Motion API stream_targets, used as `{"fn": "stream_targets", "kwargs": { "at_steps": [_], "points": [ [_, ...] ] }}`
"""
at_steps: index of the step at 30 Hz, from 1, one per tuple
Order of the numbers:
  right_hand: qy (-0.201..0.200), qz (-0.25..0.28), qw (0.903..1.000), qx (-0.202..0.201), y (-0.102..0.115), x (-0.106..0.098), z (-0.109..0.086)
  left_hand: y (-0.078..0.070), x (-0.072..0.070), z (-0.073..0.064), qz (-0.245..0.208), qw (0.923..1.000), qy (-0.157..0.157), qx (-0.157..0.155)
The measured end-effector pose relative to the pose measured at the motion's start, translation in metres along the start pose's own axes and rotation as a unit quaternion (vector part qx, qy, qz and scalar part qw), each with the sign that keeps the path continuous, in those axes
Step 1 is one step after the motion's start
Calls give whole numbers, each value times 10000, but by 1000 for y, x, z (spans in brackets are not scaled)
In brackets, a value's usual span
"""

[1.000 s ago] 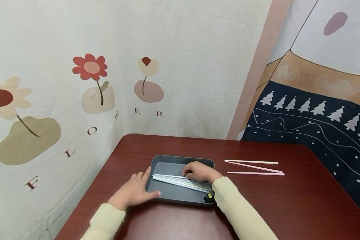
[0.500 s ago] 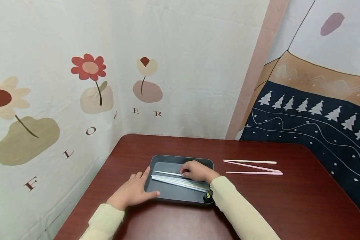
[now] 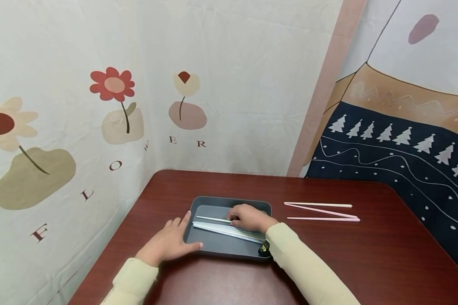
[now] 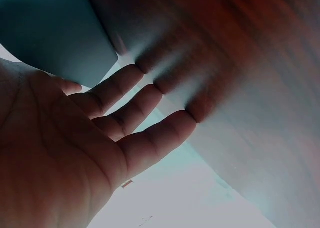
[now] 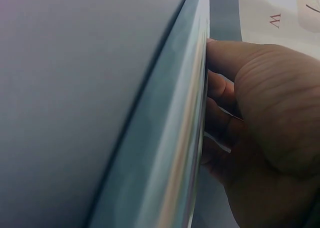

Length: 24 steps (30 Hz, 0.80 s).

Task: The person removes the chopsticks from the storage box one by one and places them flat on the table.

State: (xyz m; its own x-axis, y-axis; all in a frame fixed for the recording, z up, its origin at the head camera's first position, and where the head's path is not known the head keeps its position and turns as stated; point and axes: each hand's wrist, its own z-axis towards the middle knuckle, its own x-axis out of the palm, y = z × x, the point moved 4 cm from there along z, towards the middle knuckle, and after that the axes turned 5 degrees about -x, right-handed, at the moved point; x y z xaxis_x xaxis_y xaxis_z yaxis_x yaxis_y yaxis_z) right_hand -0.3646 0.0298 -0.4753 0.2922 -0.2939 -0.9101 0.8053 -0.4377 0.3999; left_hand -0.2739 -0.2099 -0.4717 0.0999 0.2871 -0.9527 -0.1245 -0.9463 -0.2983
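Right hand (image 3: 248, 216) is inside the tray (image 3: 223, 248), centre-bottom of the head view. Its grip looks pinched on one loose stick (image 3: 210, 219); the contact spot is under the fingers, so I can't confirm exactly where. That stick lies above the stick bundle (image 3: 225, 231) in the frame, a narrow gap between them at their left ends.

Left hand (image 3: 168, 243): released, fingers spread, index along the tray's left rim, thumb over its lower-left corner. Good brace; I'd hold it there so the tray doesn't slide on the worktop (image 3: 389, 254).

Doing it well, my take: light pinch, thin round-looking stock likely rolls. Shift it parallel to the bundle, so its hidden right end doesn't drag neighbours. Watch the black wrist unit (image 3: 264, 249) near the tray's lower-right corner; it could catch there.

Three pale and pink sticks (image 3: 322, 211) lie right of the tray, well clear of both hands.
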Motion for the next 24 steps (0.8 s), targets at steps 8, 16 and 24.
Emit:
{"fn": "stream_targets", "kwargs": {
  "at_steps": [8,16,24],
  "points": [
    [67,16,9999,111,-3,1,2,0,0,2,17,10000,10,-2],
    [60,228,9992,309,-6,-3,1,2,0,2,6,10000,-11,3],
    [-206,502,9978,389,-8,-11,1,2,1,2,53,10000,-30,36]
  ]
}}
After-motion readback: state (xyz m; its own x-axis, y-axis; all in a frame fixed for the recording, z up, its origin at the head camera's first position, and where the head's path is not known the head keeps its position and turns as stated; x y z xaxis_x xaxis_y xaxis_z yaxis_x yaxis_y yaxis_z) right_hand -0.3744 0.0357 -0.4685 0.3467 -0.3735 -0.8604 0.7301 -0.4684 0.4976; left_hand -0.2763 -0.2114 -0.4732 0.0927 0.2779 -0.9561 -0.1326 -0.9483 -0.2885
